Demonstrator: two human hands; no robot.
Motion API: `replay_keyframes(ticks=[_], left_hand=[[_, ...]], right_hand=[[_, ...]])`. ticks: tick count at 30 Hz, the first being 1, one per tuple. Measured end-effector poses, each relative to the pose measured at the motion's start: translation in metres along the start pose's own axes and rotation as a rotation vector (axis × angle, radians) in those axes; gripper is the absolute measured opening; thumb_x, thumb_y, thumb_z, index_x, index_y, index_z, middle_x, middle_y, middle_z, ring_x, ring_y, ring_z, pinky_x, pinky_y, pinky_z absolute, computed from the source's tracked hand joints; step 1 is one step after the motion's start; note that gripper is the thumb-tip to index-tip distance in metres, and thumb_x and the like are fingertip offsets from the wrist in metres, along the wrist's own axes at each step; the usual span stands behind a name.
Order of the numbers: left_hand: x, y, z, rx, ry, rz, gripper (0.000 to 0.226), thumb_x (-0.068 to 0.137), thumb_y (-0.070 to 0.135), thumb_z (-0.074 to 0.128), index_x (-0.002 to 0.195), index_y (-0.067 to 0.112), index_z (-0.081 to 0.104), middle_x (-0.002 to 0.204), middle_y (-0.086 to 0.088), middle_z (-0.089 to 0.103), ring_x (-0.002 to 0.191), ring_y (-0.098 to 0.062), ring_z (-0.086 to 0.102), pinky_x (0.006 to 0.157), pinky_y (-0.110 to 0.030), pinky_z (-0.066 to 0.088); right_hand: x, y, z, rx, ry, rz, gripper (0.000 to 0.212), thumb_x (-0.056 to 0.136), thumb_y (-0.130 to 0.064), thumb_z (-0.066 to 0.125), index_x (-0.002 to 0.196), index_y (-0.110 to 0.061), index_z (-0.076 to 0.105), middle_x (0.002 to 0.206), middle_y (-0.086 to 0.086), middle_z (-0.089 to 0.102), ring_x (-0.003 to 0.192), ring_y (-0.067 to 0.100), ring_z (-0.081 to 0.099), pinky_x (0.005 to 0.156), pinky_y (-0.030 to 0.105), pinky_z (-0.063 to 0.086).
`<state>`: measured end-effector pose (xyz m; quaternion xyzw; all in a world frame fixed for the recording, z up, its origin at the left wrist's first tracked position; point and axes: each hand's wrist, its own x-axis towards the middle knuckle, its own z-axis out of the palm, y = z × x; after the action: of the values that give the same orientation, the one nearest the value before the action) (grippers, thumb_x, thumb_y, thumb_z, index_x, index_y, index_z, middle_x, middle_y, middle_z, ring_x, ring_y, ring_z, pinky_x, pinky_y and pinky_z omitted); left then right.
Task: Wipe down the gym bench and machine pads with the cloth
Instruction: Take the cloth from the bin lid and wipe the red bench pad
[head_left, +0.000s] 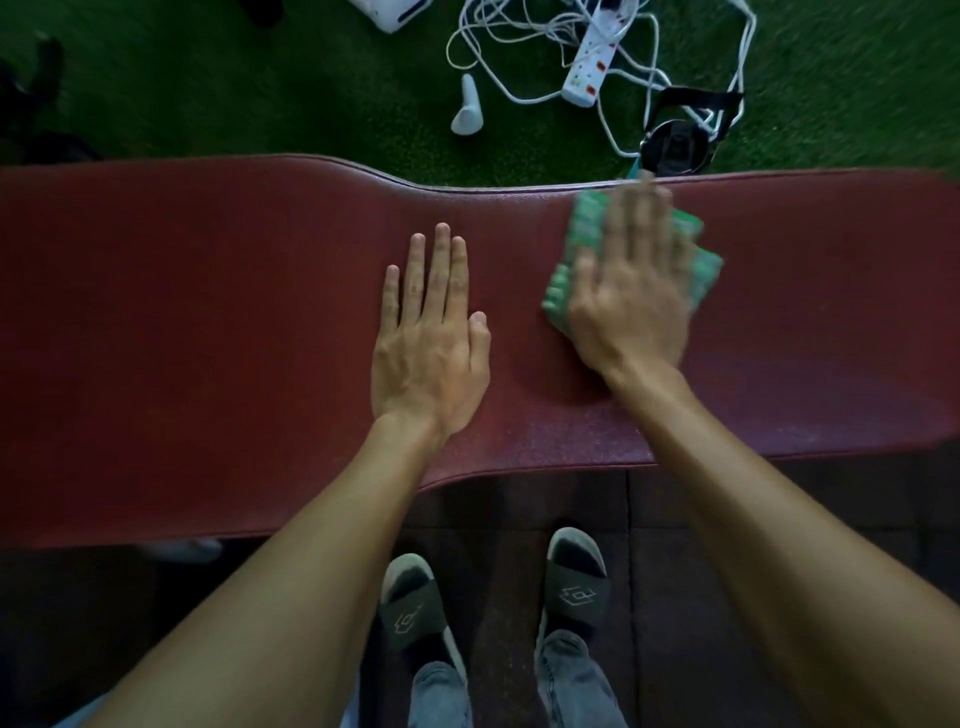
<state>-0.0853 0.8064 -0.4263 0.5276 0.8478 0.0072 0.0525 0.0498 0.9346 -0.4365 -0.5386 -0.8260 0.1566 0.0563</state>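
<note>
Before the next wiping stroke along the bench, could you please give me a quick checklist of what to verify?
1. Cloth under the right hand: ok, the fingers press it flat on the pad.
2. Left hand bracing: ok, flat on the bench, apart from the cloth.
3. Path to the right: ok, the pad shows bare there.
4. Cloth lying flat: cannot tell, it is blurred and partly covered.
5. Cables and power strip: ok, on the turf beyond the far edge, off the pad.
6. Black object at the far edge: cannot tell whether it touches the bench.
</note>
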Motion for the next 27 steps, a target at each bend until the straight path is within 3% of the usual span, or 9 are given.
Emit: replay_keyframes(ticks=[3,6,8,12,14,18,20,24,27], left_hand=[[0.001,-0.002,0.0,0.014,0.002,0.015,0.068,0.101,0.035,0.021,0.162,0.009,0.003,0.171,-0.007,-0.001,0.158,-0.023,-0.003,0.129,-0.046,0.007],[0.001,-0.003,-0.002,-0.017,-0.018,0.023,0.068,0.102,0.035,0.02,0.162,0.009,0.002,0.171,-0.007,-0.003,0.158,-0.022,-0.006,0.129,-0.046,0.004],[0.001,-0.001,-0.003,-0.067,-0.028,0.009,0.068,0.102,0.033,0.022,0.162,0.01,0.001,0.171,-0.006,-0.005,0.158,-0.021,-0.009,0.129,-0.046,0.001],[0.009,0.012,-0.004,-0.121,-0.032,0.074,0.068,0.101,0.03,0.025,0.162,0.009,0.003,0.171,-0.006,-0.004,0.158,-0.023,-0.009,0.129,-0.044,-0.001],[0.024,0.03,0.0,-0.105,-0.015,0.157,0.068,0.1,0.03,0.026,0.162,0.009,0.008,0.171,-0.007,0.002,0.158,-0.025,-0.005,0.129,-0.045,0.003],[0.054,0.063,0.008,-0.079,0.019,0.172,0.067,0.101,0.032,0.026,0.161,0.006,0.013,0.17,-0.011,0.01,0.158,-0.028,0.002,0.128,-0.048,0.007],[0.059,0.078,0.012,-0.076,0.009,0.213,0.067,0.102,0.034,0.024,0.161,0.004,0.011,0.17,-0.013,0.008,0.158,-0.029,0.002,0.128,-0.049,0.007],[0.058,0.112,0.021,-0.062,0.006,0.337,0.068,0.103,0.035,0.024,0.161,0.003,0.009,0.17,-0.014,0.005,0.158,-0.027,0.001,0.129,-0.048,0.006],[0.059,0.126,0.023,-0.061,0.009,0.3,0.069,0.1,0.034,0.025,0.161,0.003,0.011,0.17,-0.013,0.008,0.158,-0.027,0.004,0.128,-0.048,0.007]], right_hand=[[-0.001,-0.026,0.007,0.001,-0.061,-0.31,0.064,0.106,-0.04,0.026,0.165,-0.018,0.01,0.174,0.002,0.006,0.161,0.018,0.004,0.131,0.044,0.007],[-0.04,0.014,-0.001,-0.085,-0.116,-0.456,0.063,0.107,-0.041,0.028,0.165,-0.021,0.01,0.174,-0.001,0.006,0.16,0.015,0.004,0.13,0.043,0.012],[-0.059,0.058,-0.01,-0.095,-0.112,-0.369,0.064,0.106,-0.04,0.028,0.165,-0.023,0.011,0.174,-0.001,0.007,0.16,0.016,0.005,0.13,0.044,0.013],[-0.035,0.083,-0.015,-0.021,0.011,0.181,0.068,0.103,-0.043,0.021,0.165,-0.02,0.006,0.174,0.004,0.002,0.161,0.021,0.001,0.129,0.051,0.009],[-0.021,0.056,-0.012,-0.032,0.037,0.16,0.068,0.103,-0.042,0.022,0.165,-0.018,0.006,0.174,0.005,0.001,0.161,0.022,0.0,0.13,0.05,0.007],[-0.071,0.058,-0.008,-0.071,-0.093,-0.248,0.063,0.108,-0.041,0.027,0.165,-0.02,0.01,0.174,0.0,0.004,0.161,0.016,0.0,0.13,0.042,0.007],[-0.09,0.103,-0.015,-0.06,-0.066,-0.145,0.063,0.106,-0.04,0.027,0.165,-0.021,0.013,0.174,0.001,0.007,0.161,0.017,0.002,0.13,0.043,0.01],[-0.042,0.166,-0.027,0.021,0.078,0.436,0.068,0.102,-0.044,0.021,0.164,-0.015,0.013,0.173,0.008,0.009,0.16,0.025,0.007,0.128,0.052,0.014],[-0.011,0.147,-0.029,0.024,0.077,0.384,0.068,0.104,-0.044,0.019,0.164,-0.017,0.006,0.174,0.006,0.002,0.161,0.023,0.002,0.13,0.048,0.008]])
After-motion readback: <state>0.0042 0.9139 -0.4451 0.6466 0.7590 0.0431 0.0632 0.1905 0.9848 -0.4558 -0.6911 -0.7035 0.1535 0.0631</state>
